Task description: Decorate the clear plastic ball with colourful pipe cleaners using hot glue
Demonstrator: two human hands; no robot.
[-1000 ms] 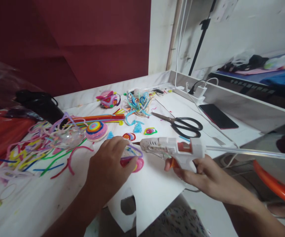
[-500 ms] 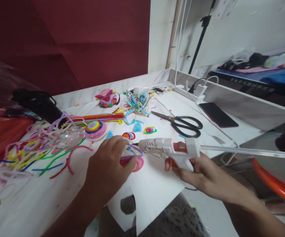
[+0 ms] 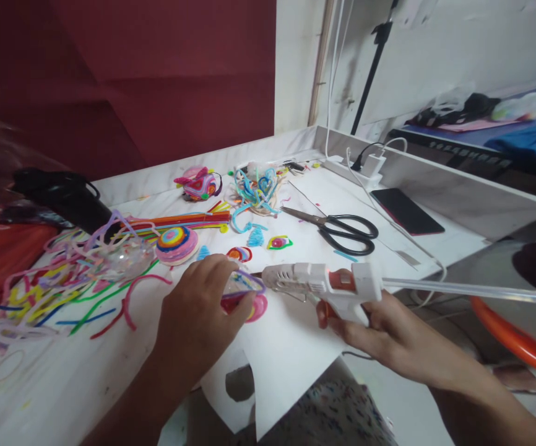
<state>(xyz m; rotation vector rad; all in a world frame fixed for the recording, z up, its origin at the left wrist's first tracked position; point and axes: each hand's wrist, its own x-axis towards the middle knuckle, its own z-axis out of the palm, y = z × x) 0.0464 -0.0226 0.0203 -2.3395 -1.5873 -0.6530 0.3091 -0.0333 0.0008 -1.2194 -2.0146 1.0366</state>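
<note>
My right hand (image 3: 374, 328) is wrapped round the grip of a white hot glue gun (image 3: 314, 282), with a finger on its orange trigger. A long clear glue stick (image 3: 458, 290) sticks out of its back end. My left hand (image 3: 203, 310) curls over a small clear rounded piece edged with purple pipe cleaner (image 3: 254, 282), holding it between thumb and fingers. Pink and red coils (image 3: 259, 308) show beneath that piece. The gun's nozzle points at the purple edge; whether it touches is unclear. White paper (image 3: 291, 353) lies under both, overhanging the table edge.
Black-handled scissors (image 3: 337, 228) and a phone (image 3: 407, 210) lie at the right, near a power strip (image 3: 354, 172) with cables. Loose pipe cleaners (image 3: 86, 316) cover the left side. A striped round piece (image 3: 177, 246) and a colourful coiled figure (image 3: 198, 184) stand behind my left hand.
The whole view has shifted slightly. The glue gun's rear has moved a little to the right, with its nozzle still at the purple edge. My left hand keeps its hold.
</note>
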